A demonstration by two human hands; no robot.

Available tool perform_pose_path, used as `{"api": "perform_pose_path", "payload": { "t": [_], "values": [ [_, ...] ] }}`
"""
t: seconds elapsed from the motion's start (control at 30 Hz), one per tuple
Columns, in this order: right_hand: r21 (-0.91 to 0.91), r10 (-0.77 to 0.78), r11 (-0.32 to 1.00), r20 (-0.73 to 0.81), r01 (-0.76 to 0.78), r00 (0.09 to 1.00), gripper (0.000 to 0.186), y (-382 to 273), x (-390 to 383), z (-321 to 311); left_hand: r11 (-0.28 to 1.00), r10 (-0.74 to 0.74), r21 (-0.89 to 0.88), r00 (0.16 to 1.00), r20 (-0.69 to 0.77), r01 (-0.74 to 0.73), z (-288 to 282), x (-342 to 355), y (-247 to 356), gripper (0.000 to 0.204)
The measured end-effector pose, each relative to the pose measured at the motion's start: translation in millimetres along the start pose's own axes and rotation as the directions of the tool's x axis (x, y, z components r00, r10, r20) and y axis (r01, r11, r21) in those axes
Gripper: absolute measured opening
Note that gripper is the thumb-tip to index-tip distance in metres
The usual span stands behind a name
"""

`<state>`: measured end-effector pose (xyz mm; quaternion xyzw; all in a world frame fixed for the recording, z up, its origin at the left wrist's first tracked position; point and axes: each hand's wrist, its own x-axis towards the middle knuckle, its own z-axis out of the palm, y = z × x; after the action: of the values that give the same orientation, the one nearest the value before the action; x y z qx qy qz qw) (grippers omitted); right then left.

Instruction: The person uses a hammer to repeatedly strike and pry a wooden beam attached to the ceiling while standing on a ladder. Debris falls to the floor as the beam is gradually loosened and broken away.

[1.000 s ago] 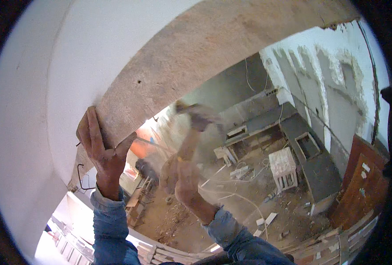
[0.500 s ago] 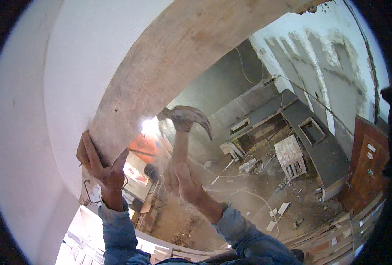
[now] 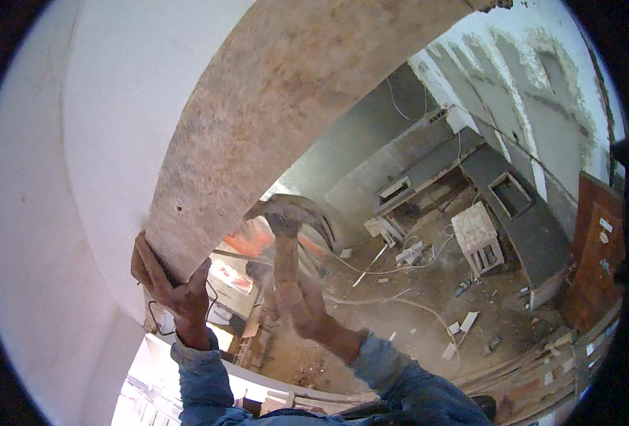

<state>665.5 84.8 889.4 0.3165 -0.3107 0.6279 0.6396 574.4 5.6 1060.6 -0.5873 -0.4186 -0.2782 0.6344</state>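
Note:
A long, worn wooden board (image 3: pixel 279 92) slants from the upper right down to the left, its face toward me and its side along the white wall. My left hand (image 3: pixel 184 302) grips its lower end, fingers on one side and thumb on the other. In my right hand (image 3: pixel 300 307) is a claw hammer (image 3: pixel 286 264), held upright by its wooden handle. The hammer's head is at the board's right edge, a little above my left hand, with the claw curving to the right. Whether it touches the board I cannot tell. A small dark hole shows in the board near its lower end.
Far below lies a debris-strewn floor (image 3: pixel 371 312) with cables and broken pieces. A whitish wooden stool (image 3: pixel 476 231) stands beside a dark counter (image 3: pixel 534 234) with a rectangular cutout. A brown door panel (image 3: pixel 598 248) leans at the right. The white wall (image 3: pixel 130 128) borders the board's left.
The view has shifted slightly, so the board and both hands sit differently in it. The hammer stays near the board's right edge, its head blurred. My left hand keeps its grip.

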Motion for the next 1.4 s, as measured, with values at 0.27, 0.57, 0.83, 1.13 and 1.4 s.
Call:
{"api": "perform_pose_path", "payload": {
  "t": [0.27,0.57,0.83,1.13,1.4],
  "values": [
    [-0.123,0.067,0.990,0.003,-0.066,0.998,0.042,3.0,-4.4,0.9,0.998,0.046,-0.030,0.999,-0.001,-0.046,-3.5,1.6,-4.3,0.101],
    [-0.035,-0.031,0.999,-0.041,0.030,0.999,0.039,-3.4,10.1,6.2,0.999,-0.011,-0.033,1.000,0.009,0.011,-4.9,-1.5,-7.4,0.099],
    [-0.049,-0.053,0.997,-0.027,0.052,0.998,0.035,-15.2,13.2,9.1,1.000,-0.024,-0.019,1.000,0.011,0.024,-7.2,-0.6,-4.9,0.094],
    [-0.016,-0.179,0.984,-0.090,0.178,0.980,0.035,-37.4,31.4,8.3,0.997,-0.059,-0.044,0.998,0.018,0.059,-7.8,1.3,-8.2,0.102],
    [-0.053,-0.259,0.965,-0.038,0.257,0.965,0.025,-49.6,46.0,3.0,0.998,-0.047,-0.030,0.999,0.016,0.047,-7.2,1.0,-14.2,0.102]
  ]
}}
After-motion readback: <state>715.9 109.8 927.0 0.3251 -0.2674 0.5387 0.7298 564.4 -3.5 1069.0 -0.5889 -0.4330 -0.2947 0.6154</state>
